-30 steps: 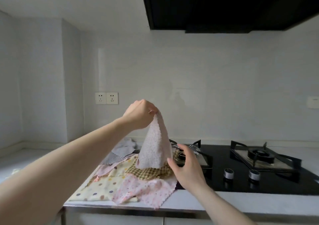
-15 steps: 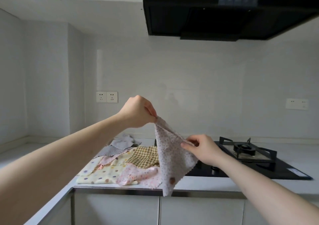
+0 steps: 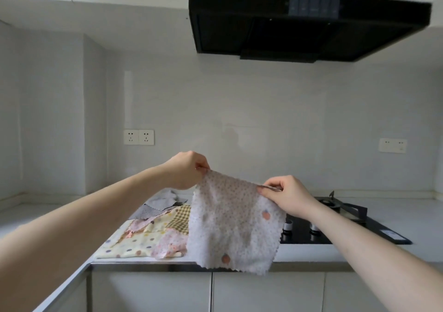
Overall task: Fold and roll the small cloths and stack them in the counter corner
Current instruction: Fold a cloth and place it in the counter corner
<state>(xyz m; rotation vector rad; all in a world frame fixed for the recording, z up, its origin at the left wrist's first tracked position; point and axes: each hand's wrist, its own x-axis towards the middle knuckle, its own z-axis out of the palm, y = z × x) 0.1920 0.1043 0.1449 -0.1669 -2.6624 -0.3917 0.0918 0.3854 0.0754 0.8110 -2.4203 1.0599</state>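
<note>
Holding the white dotted cloth (image 3: pixel 233 225) spread in the air, both arms are extending forward above the table (image 3: pixel 311 255) edge. The left hand (image 3: pixel 185 170) and right hand (image 3: pixel 285 195) are each pinching a top corner, the left slightly higher. The cloth is hanging in front of the pile of cloths (image 3: pixel 153 230) lying on the table.

Two forearms come into the picture from the bottom corners, and both are bare as far as the picture edge. No sleeve shows on them. The left hand (image 3: pixel 185 170) and the right hand (image 3: pixel 286 195) are bare too, without gloves. The nails look short and plain. The rest of the body is out of view.
</note>
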